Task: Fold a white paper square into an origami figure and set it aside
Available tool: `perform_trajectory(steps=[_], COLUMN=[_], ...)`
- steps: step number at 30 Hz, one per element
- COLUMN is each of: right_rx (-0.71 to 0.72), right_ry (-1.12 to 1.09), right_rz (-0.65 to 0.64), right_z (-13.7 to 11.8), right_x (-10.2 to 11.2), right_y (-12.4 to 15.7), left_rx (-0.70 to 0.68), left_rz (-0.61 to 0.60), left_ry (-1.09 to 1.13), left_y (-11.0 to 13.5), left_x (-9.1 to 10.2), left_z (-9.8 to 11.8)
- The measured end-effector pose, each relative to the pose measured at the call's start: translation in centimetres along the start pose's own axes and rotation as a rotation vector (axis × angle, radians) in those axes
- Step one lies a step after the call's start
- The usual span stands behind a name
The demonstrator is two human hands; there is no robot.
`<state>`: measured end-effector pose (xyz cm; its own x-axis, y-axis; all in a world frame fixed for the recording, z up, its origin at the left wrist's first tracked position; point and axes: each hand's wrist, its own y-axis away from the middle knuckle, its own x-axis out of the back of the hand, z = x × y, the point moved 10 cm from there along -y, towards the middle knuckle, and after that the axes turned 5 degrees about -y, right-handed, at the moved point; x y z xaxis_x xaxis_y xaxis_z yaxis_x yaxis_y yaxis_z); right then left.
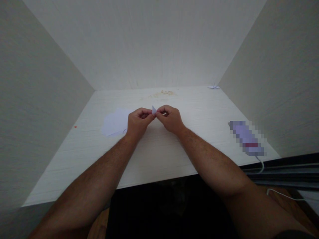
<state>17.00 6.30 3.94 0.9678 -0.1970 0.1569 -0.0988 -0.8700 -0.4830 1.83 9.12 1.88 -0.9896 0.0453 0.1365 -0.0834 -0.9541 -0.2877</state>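
Note:
My left hand (138,122) and my right hand (169,118) meet above the middle of a white desk (159,156). Both pinch a small folded piece of pale paper (154,110), whose pointed tip sticks up between the fingertips. The fingers of both hands are curled closed around it. Most of the paper piece is hidden by the fingers.
A stack of pale paper sheets (115,123) lies just left of my left hand. A blurred-out flat object (247,137) with a white cable lies at the desk's right edge. A tiny folded paper shape (213,87) sits in the far right corner. White walls enclose the desk on three sides.

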Motion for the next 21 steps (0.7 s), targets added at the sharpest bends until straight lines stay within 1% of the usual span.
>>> perform_trajectory(steps=[5,9,13,15,17,21], right_rx=[-0.018,-0.073,-0.132,-0.180,-0.221,-0.253], right_ry=[-0.040,-0.103,-0.162,-0.215,-0.280,-0.372], right_rz=[-0.023,-0.027,-0.022,-0.035,-0.054,-0.092], right_z=[0.2,0.7,1.3,1.9,2.2,2.4], right_x=[-0.3,-0.5,-0.6,-0.8,-1.1,-1.6], right_y=[-0.1,0.0,0.0,0.0,0.1,0.1], left_rx=[-0.013,-0.020,-0.030,-0.061,-0.117,-0.223], left_rz=[-0.008,-0.010,-0.025,-0.004,0.046,0.112], left_ry=[0.094,0.095,0.089,0.049,-0.033,-0.148], left_y=[-0.1,-0.1,0.1,0.3,0.5,1.0], left_x=[-0.2,-0.2,-0.4,-0.2,0.1,0.4], left_z=[-0.1,0.0,0.6,1.3,2.2,3.7])
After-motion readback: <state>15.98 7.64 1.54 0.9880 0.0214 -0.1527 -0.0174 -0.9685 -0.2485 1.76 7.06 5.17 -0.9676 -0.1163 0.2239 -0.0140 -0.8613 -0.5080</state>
